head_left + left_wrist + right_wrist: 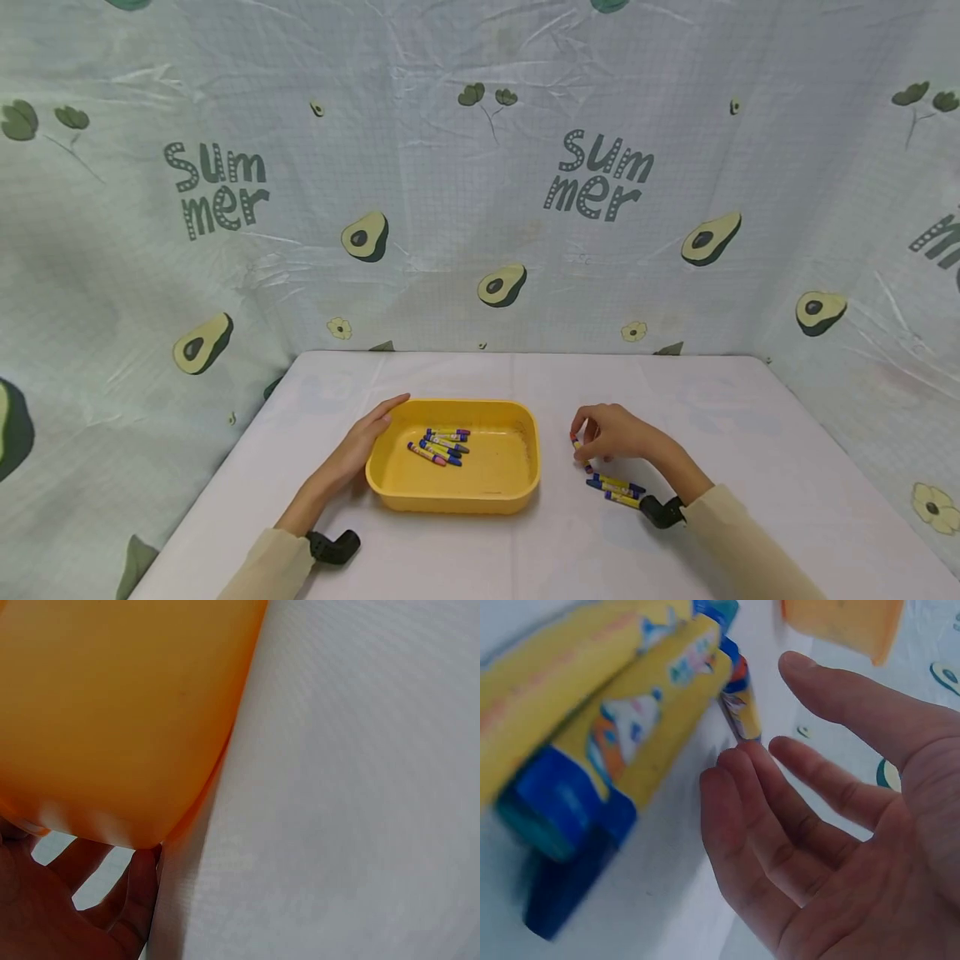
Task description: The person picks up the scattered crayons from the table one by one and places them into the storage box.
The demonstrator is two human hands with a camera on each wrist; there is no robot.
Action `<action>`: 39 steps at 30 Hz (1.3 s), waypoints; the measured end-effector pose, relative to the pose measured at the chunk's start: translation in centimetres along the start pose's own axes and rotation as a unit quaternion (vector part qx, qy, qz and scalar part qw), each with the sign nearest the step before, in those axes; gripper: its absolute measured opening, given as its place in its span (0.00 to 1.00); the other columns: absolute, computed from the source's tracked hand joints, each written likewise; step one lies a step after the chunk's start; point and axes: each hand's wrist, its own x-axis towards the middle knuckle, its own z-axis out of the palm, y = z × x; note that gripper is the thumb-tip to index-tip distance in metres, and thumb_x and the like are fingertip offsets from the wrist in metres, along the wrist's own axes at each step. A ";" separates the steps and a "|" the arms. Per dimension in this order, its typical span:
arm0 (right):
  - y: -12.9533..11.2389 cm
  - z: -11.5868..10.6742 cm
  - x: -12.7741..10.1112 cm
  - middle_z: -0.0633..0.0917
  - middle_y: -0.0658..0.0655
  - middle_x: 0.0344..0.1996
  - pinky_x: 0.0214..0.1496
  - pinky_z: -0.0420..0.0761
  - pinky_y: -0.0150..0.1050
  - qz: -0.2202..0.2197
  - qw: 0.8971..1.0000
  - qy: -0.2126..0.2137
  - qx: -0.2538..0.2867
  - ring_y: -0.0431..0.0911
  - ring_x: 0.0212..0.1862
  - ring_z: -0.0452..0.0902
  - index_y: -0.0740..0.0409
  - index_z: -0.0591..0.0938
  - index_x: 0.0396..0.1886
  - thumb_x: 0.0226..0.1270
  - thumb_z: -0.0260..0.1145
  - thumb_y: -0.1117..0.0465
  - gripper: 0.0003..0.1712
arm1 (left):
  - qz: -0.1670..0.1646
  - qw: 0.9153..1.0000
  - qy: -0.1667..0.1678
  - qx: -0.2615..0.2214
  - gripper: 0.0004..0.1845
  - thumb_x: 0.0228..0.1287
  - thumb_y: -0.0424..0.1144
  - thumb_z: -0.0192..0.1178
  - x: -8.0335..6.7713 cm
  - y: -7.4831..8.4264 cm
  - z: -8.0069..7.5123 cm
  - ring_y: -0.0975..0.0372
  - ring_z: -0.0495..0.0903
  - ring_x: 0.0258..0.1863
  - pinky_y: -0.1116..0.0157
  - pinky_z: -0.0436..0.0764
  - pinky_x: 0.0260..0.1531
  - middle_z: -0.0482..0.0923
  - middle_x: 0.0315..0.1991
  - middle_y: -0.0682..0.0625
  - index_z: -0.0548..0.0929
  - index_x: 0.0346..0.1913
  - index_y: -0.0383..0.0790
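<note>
In the head view, my left hand [362, 446] lies along the left side of a yellow tray [480, 504], its fingers extended. In the left wrist view, fingertips [142, 862] rest against the tray's outer wall [112, 735]. Several crayons in yellow wrappers [442, 446] lie inside the tray, towards its left. To the right of the tray, my right hand [617, 432] reaches down over a single crayon [587, 467] on the table. The right wrist view has its fingers at one end of that crayon [740, 705], with the thumb held apart.
Close to the right wrist, three more crayons [619, 485] lie together on the white-covered table [570, 550]. Each wrist wears a black camera mount [335, 547]. A printed cloth [427, 175] hangs behind and beside the table.
</note>
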 end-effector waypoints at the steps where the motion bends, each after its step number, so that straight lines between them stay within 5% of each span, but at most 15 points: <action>1: 0.0 0.2 0.0 0.81 0.52 0.29 0.32 0.83 0.37 0.010 1.000 0.000 -0.001 0.44 0.27 0.77 0.55 0.82 0.46 0.58 0.80 0.58 0.19 | 0.001 1.000 0.000 0.000 0.27 0.86 0.42 0.31 0.0 0.0 0.0 0.42 0.58 0.80 0.41 0.57 0.79 0.56 0.82 0.38 0.59 0.82 0.45; 5: -0.1 0.8 0.1 0.81 0.52 0.28 0.33 0.84 0.36 0.033 0.999 0.005 -0.003 0.44 0.27 0.78 0.55 0.80 0.47 0.55 0.82 0.60 0.23 | 0.002 1.000 -0.002 0.001 0.27 0.86 0.42 0.31 0.0 0.0 0.1 0.42 0.58 0.80 0.41 0.56 0.80 0.55 0.82 0.38 0.59 0.82 0.45; 14: -0.6 0.9 0.0 0.81 0.53 0.29 0.32 0.85 0.36 0.010 1.000 0.004 0.011 0.43 0.27 0.79 0.62 0.79 0.53 0.56 0.74 0.70 0.24 | 0.005 1.000 0.002 0.003 0.27 0.86 0.42 0.31 0.0 0.1 0.1 0.42 0.58 0.80 0.41 0.55 0.80 0.56 0.82 0.38 0.60 0.81 0.45; 39: -2.4 -1.6 0.4 0.82 0.54 0.34 0.32 0.86 0.35 -0.053 0.998 -0.024 -0.015 0.43 0.27 0.80 0.57 0.82 0.56 0.63 0.67 0.71 0.21 | 0.001 1.000 0.006 0.004 0.27 0.86 0.41 0.31 0.0 0.0 0.1 0.43 0.56 0.81 0.41 0.54 0.80 0.55 0.83 0.39 0.60 0.81 0.44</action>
